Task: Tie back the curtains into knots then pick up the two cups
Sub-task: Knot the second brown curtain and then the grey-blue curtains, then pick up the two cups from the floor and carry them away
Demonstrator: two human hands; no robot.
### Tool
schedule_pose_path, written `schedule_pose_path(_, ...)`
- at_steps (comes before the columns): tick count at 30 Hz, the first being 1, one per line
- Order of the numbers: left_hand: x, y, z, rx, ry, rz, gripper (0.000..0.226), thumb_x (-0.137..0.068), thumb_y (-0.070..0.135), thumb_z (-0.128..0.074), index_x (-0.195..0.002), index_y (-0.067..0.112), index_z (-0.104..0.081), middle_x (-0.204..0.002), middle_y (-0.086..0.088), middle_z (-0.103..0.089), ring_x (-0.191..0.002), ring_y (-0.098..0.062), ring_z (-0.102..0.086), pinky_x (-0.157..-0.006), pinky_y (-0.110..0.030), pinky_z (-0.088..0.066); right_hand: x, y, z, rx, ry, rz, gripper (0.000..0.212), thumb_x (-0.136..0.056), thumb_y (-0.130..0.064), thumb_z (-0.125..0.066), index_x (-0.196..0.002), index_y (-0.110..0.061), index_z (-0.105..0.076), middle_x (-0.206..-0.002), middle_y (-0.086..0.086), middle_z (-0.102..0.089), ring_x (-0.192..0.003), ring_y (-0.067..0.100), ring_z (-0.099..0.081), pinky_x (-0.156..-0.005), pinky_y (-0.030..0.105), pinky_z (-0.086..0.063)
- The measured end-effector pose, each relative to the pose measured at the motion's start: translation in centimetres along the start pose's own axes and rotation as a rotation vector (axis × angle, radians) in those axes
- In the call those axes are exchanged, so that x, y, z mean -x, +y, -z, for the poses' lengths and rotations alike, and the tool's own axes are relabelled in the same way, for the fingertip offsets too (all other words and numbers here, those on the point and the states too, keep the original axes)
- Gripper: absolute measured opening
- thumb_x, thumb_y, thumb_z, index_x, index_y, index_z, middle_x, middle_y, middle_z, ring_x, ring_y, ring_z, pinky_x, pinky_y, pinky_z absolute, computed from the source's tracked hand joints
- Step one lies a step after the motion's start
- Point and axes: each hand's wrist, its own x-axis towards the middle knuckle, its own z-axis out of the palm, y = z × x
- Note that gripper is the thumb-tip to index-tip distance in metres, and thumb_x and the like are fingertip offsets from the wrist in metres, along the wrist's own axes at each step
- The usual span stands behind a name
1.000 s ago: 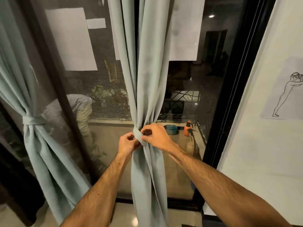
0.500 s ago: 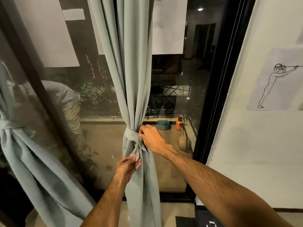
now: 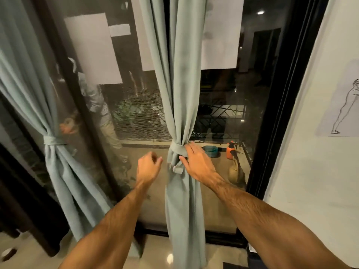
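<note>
Both knots look tied, but my spread right hand (image 3: 196, 162) only rests on the centre knot (image 3: 177, 152), my left hand (image 3: 148, 167) hangs loosely curled and empty, so the knot may slip.

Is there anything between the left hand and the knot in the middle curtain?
Nothing visible. The left hand hangs loosely curled just left of the knot, with only open air between them. The right hand rests on the knot's far side, not in the way.

Warm indoor light, moderately dim; night-dark outside. The dark sliding glass door (image 3: 223, 105) mirrors ceiling spots and pale rectangles above the fingers. Small glare spot on the glossy beige floor tiles (image 3: 170, 258) below them. Left hand (image 3: 148, 167) slightly motion-blurred. Wide-angle bending tilts the black door frame (image 3: 275, 113) at the edges.
</note>
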Motion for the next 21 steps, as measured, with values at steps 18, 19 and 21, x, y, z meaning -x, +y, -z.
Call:
schedule_pose_path(18, 8.4, -4.6, 26.3, -0.485, 0.532, -0.162, 0.087, -0.097, 0.071, -0.031, -0.162, 0.014, -0.016, -0.169, -0.001, -0.015, -0.156, -0.012, -0.009, -0.127, -0.045, 0.004, -4.2, -18.8, 4.8, -0.047, 0.299, 0.437, 0.090, -0.098, -0.070, -0.034, -0.160, -0.004, -0.024, -0.167, 0.011, -0.025, -0.157, 0.021, -0.016, -0.127, 0.048, -0.015)
schedule_pose_path(19, 9.8, -5.2, 27.9, -0.505, 0.554, -0.135, 0.087, -0.097, 0.071, -0.032, -0.162, 0.014, -0.015, -0.169, -0.001, -0.014, -0.156, -0.012, -0.008, -0.127, -0.045, 0.004, -4.2, -20.8, 4.7, -0.078, 0.305, 0.466, 0.090, -0.098, -0.069, -0.035, -0.160, -0.004, -0.024, -0.167, 0.011, -0.025, -0.157, 0.021, -0.016, -0.127, 0.048, -0.015)
schedule_pose_path(21, 12.8, -6.7, 30.9, -0.555, 0.578, -0.074, 0.088, -0.097, 0.072, -0.030, -0.162, 0.015, -0.014, -0.169, 0.000, -0.012, -0.156, -0.010, -0.006, -0.127, -0.045, 0.005, -4.1, -24.8, 4.6, -0.144, 0.303, 0.519, 0.090, -0.098, -0.069, -0.036, -0.160, -0.005, -0.023, -0.168, 0.011, -0.023, -0.157, 0.021, -0.016, -0.127, 0.048, -0.014)
